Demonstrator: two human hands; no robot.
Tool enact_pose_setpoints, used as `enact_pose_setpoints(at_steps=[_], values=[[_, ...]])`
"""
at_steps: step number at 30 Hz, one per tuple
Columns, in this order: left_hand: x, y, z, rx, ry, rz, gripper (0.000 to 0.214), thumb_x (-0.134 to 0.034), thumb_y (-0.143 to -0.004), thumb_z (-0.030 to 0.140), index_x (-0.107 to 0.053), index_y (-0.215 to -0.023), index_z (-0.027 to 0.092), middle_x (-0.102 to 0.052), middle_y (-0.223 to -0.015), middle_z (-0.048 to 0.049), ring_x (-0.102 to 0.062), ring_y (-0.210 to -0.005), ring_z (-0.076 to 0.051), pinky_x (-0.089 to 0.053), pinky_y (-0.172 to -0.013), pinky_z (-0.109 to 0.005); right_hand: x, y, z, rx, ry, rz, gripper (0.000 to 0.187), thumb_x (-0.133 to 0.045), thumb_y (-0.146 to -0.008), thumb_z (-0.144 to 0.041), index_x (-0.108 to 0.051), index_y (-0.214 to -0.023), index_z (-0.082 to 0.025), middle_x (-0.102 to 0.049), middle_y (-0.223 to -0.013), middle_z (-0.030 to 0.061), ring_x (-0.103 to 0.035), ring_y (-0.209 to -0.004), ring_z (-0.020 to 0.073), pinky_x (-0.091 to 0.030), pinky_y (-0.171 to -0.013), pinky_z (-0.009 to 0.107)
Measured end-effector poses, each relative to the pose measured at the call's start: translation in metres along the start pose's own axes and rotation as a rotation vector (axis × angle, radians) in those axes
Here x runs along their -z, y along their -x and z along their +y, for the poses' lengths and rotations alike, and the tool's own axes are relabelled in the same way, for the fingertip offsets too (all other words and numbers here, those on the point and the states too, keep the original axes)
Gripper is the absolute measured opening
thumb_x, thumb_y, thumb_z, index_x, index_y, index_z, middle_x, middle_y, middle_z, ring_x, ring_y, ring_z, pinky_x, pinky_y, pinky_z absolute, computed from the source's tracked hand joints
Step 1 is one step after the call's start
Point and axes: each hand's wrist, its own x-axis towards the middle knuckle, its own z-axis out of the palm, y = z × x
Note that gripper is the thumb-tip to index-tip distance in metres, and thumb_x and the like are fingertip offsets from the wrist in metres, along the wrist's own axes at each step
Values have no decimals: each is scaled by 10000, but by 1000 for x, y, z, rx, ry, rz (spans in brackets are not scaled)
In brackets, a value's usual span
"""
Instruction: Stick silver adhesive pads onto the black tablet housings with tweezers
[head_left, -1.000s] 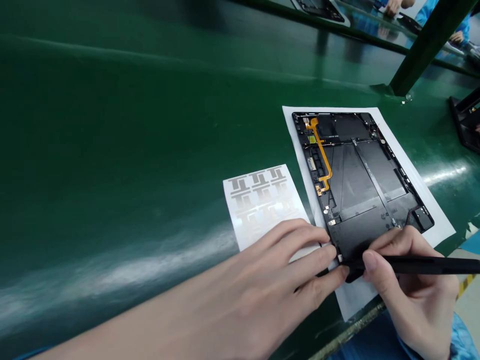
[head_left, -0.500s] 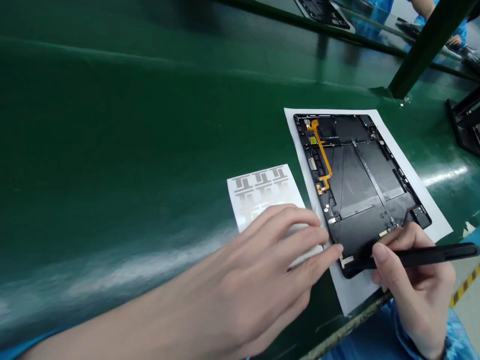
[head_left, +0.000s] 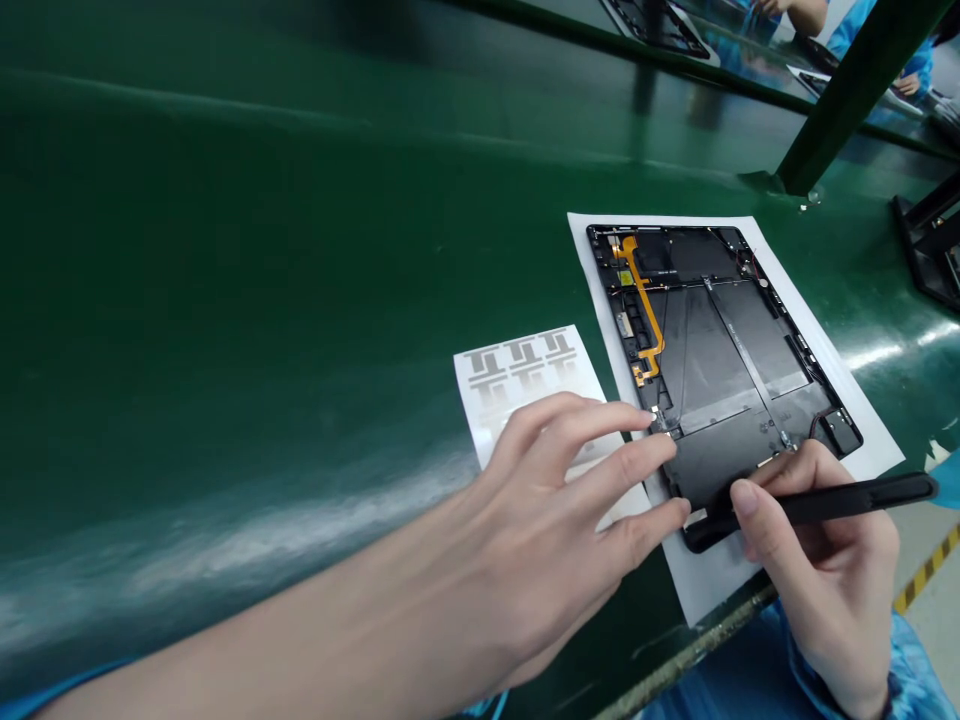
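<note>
Hands: the left hand (head_left: 577, 480) lies open and relaxed, fingers spread, its tips on the lower-left edge of the open tablet (head_left: 712, 350); it grasps nothing. The right hand (head_left: 817, 560) pinches a black stylus (head_left: 847, 505) between thumb and fingers.
Tablet: flat on a white paper sheet (head_left: 877, 450), ahead of the right hand and just beyond the left, with an orange flex cable (head_left: 646, 310) farther ahead.
Handling: likely light but stiff at the frame, while the thin cables and flex look fragile. It seems best held by the outer frame, and the smooth paper beneath may let it slide.
Nearby: left of the left hand, a sheet of T-shaped labels (head_left: 521, 375) lies on the green desk (head_left: 225, 250), just touching the white paper.
Far ahead: another tablet (head_left: 656, 20) and a co-worker's hand (head_left: 907, 85) beyond a green upright (head_left: 862, 90).
Hidden: the stylus tip and the tablet's lower corner are obscured by the hands, so the exact contact is hard to make out.
</note>
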Motion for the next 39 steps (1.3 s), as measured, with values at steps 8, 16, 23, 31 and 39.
enact_pose_setpoints(at_steps=[8, 16, 23, 31, 39], values=[[2, 0, -1, -9, -23, -29, 257, -514, -952, 134, -622, -1173, 207, -631, -1211, -72, -455, -1263, -294, -407, -1010, -470, 1, 8, 7, 233, 70, -17, 202, -645, -889, -95, -533, -776, -219, -607, -689, -26, -559, -545, 89, -426, -475, 215], [4, -1, -1, -4, -12, -26, 274, -557, -926, 99, -634, -1170, 197, -643, -1194, -79, -474, -1254, -300, -425, -998, -472, 11, -2, 12, 356, 96, -108, 184, -644, -871, -65, -562, -787, -207, -622, -690, -22, -622, -578, 101, -487, -498, 200], [7, -1, -3, -20, 29, -75, 248, -463, -1012, 136, -613, -1201, 194, -620, -1198, -83, -456, -1261, -294, -398, -1015, -457, 11, -1, 16, 372, 68, -150, 169, -651, -869, -58, -577, -830, -205, -641, -734, -26, -633, -619, 91, -502, -528, 176], [13, -2, -2, -31, 66, -84, 225, -431, -1043, 180, -624, -1159, 195, -655, -1157, -64, -473, -1258, -251, -389, -1060, -418, 21, -9, 12, 300, -41, -251, 115, -639, -887, -102, -589, -898, -204, -673, -800, 16, -665, -703, 136, -531, -561, 204], [14, -5, 0, -41, 84, -75, 223, -527, -940, 64, -642, -1071, 203, -695, -1155, -46, -529, -1240, -251, -441, -1038, -421, 22, -11, 14, 173, -112, -293, 62, -608, -940, -162, -574, -950, -214, -646, -858, 13, -506, -514, 74, -446, -474, 217]])
